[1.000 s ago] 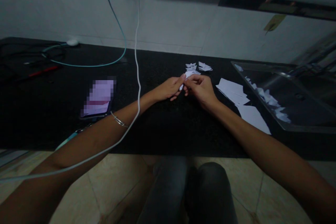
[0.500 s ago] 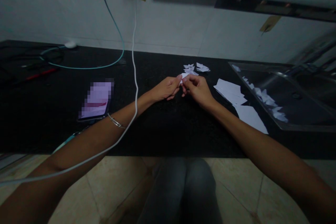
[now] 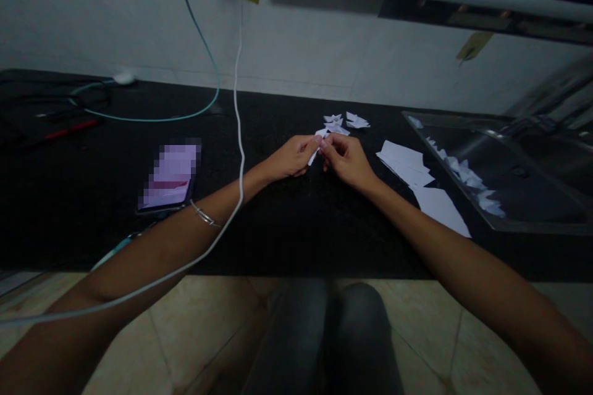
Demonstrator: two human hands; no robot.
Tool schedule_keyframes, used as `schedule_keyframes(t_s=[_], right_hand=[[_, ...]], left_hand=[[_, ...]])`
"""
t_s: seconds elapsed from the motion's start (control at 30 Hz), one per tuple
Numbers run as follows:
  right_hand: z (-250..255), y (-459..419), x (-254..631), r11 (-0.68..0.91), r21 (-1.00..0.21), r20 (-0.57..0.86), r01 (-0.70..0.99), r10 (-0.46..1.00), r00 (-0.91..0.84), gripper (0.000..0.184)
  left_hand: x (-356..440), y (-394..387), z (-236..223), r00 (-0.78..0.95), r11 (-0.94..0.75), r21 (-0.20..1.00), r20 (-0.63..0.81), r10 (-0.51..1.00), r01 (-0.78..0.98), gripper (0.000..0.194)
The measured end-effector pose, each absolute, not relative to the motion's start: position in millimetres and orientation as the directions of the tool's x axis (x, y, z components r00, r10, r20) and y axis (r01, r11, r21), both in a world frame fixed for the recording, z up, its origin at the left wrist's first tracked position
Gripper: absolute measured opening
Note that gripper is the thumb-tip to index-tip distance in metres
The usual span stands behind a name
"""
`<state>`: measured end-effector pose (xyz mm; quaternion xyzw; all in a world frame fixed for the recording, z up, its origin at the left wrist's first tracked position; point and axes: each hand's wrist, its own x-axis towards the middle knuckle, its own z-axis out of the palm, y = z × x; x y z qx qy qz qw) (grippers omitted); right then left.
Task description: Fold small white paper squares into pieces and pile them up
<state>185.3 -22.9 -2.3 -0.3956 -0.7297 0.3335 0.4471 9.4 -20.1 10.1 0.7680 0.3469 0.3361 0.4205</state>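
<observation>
Between my two hands is a small piece of folded white paper (image 3: 312, 158), mostly covered by fingers. My left hand (image 3: 293, 157) is closed on its left side, thumb on top. From the right, my right hand (image 3: 348, 159) pinches the same paper with thumb and forefinger, the fingertips of both hands nearly meeting. Just beyond the hands lie several small folded paper boats (image 3: 356, 120) on the black counter (image 3: 296, 228). Right of my right hand, flat white paper sheets (image 3: 404, 162) lie overlapping, with another sheet (image 3: 442, 210) nearer me.
A steel sink (image 3: 532, 173) is at the right, with a row of folded white papers (image 3: 466, 173) along its left edge. A phone (image 3: 171, 176) lies beside my left forearm. A white cable (image 3: 238, 123) hangs across that forearm; a teal cable (image 3: 152, 119) loops at the back left.
The folded paper has turned between my fingers; a white strip now shows below my left thumb. Both hands stay in nearly the same place.
</observation>
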Motion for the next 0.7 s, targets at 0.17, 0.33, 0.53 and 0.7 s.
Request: schedule_keyframes(t_s=[0.17, 0.33, 0.53, 0.7], right_hand=[[-1, -26, 184, 0.479, -0.828, 0.401, 0.291, 0.869, -0.290, 0.053], [3, -28, 183, 0.484, -0.825, 0.422, 0.291, 0.871, -0.250, 0.050], [1, -22, 185, 0.542, -0.808, 0.508, 0.232, 0.840, -0.192, 0.031], [-1, -18, 187, 0.551, -0.802, 0.521, 0.231, 0.834, -0.182, 0.022]], left_hand=[[9, -19, 8, 0.516, -0.462, 0.843, 0.276, 0.811, 0.276, 0.049], [10, -19, 5, 0.506, -0.414, 0.872, 0.242, 0.828, 0.261, 0.051], [12, -17, 3, 0.496, -0.321, 0.920, 0.175, 0.850, 0.225, 0.053], [13, -16, 7, 0.492, -0.333, 0.916, 0.189, 0.850, 0.223, 0.062]])
